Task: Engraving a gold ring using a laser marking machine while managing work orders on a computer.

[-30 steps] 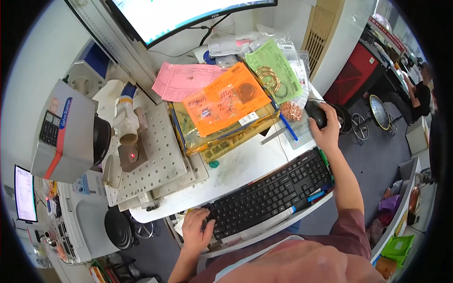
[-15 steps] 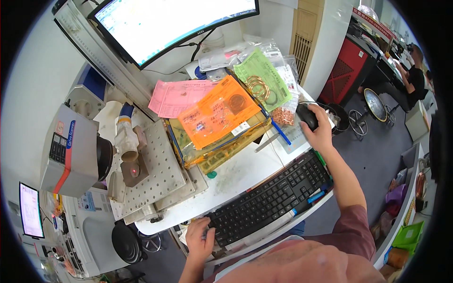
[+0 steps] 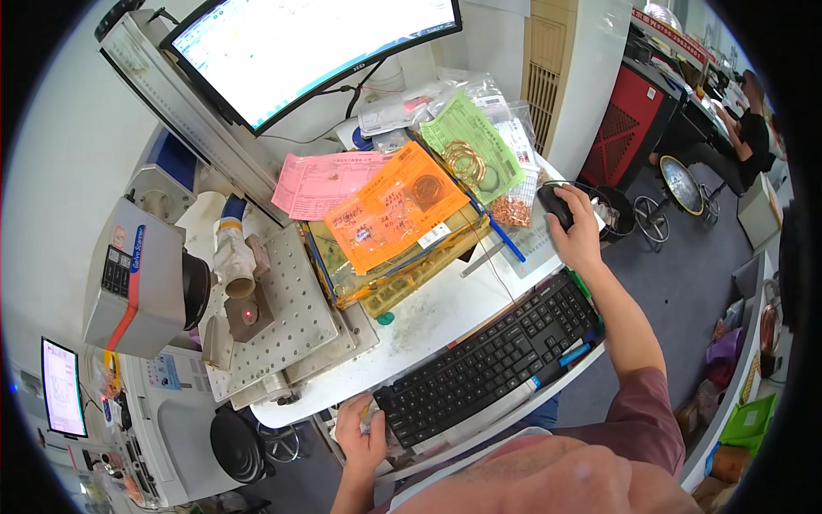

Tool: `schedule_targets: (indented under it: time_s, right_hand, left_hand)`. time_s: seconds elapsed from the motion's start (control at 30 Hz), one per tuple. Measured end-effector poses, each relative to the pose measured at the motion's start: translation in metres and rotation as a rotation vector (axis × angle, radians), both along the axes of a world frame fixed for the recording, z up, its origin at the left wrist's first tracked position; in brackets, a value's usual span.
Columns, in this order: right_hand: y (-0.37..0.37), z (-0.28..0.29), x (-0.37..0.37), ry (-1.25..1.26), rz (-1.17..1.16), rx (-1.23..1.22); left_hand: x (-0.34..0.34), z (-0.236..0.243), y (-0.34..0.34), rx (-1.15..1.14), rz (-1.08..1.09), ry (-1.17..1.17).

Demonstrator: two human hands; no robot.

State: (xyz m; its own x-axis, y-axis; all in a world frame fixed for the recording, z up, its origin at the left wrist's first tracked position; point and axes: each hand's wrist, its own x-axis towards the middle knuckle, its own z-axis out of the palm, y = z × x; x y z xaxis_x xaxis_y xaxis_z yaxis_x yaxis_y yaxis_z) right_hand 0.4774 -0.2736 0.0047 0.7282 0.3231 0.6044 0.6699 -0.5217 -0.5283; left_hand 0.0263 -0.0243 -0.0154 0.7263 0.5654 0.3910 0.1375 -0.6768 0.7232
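My right hand (image 3: 575, 227) rests curved over a black mouse (image 3: 555, 204) at the desk's right side. My left hand (image 3: 360, 433) is at the left end of the black keyboard (image 3: 488, 360), thumb apart from the loosely bent fingers. Beside the mouse lie a blue pen (image 3: 507, 242) and copper-coloured pieces in a clear bag (image 3: 511, 208). Orange (image 3: 385, 218), pink (image 3: 308, 184) and green slips (image 3: 479, 128) lie piled on the desk, with gold rings (image 3: 463, 161) on the green one. A curved monitor (image 3: 308, 51) stands behind them.
To the left, a grey laser head (image 3: 128, 283) overhangs a perforated metal plate (image 3: 291, 317) carrying a red dot. A second screen (image 3: 64, 385) stands at far left. Right: a round stool (image 3: 681, 184), a red cabinet (image 3: 621, 124), a seated person (image 3: 750, 137), and shelves with bins (image 3: 749, 411).
The whole scene has shifted down and a little right in the picture as my view moved. My hands stay at the mouse and keyboard, with little visible movement.
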Motion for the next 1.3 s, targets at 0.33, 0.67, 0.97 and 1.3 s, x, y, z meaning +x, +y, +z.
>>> schedule_targets:
  time_s: [0.33,0.67,0.97,1.3]
  right_hand:
    - [0.0,-0.001,-0.001,-0.013,0.014,-0.006]
    - [-0.001,-0.001,0.0,-0.028,0.005,-0.014]
    - [0.003,0.01,-0.008,-0.025,-0.022,-0.066]
    - [0.0,0.006,0.004,-0.021,-0.015,-0.117]
  left_hand:
    - [0.0,0.001,0.0,-0.022,-0.005,0.007]
    - [0.001,0.004,0.0,-0.033,-0.02,0.005]
    - [0.0,0.005,-0.002,-0.012,-0.014,0.0]
    - [0.001,0.011,-0.002,-0.55,0.091,-0.079]
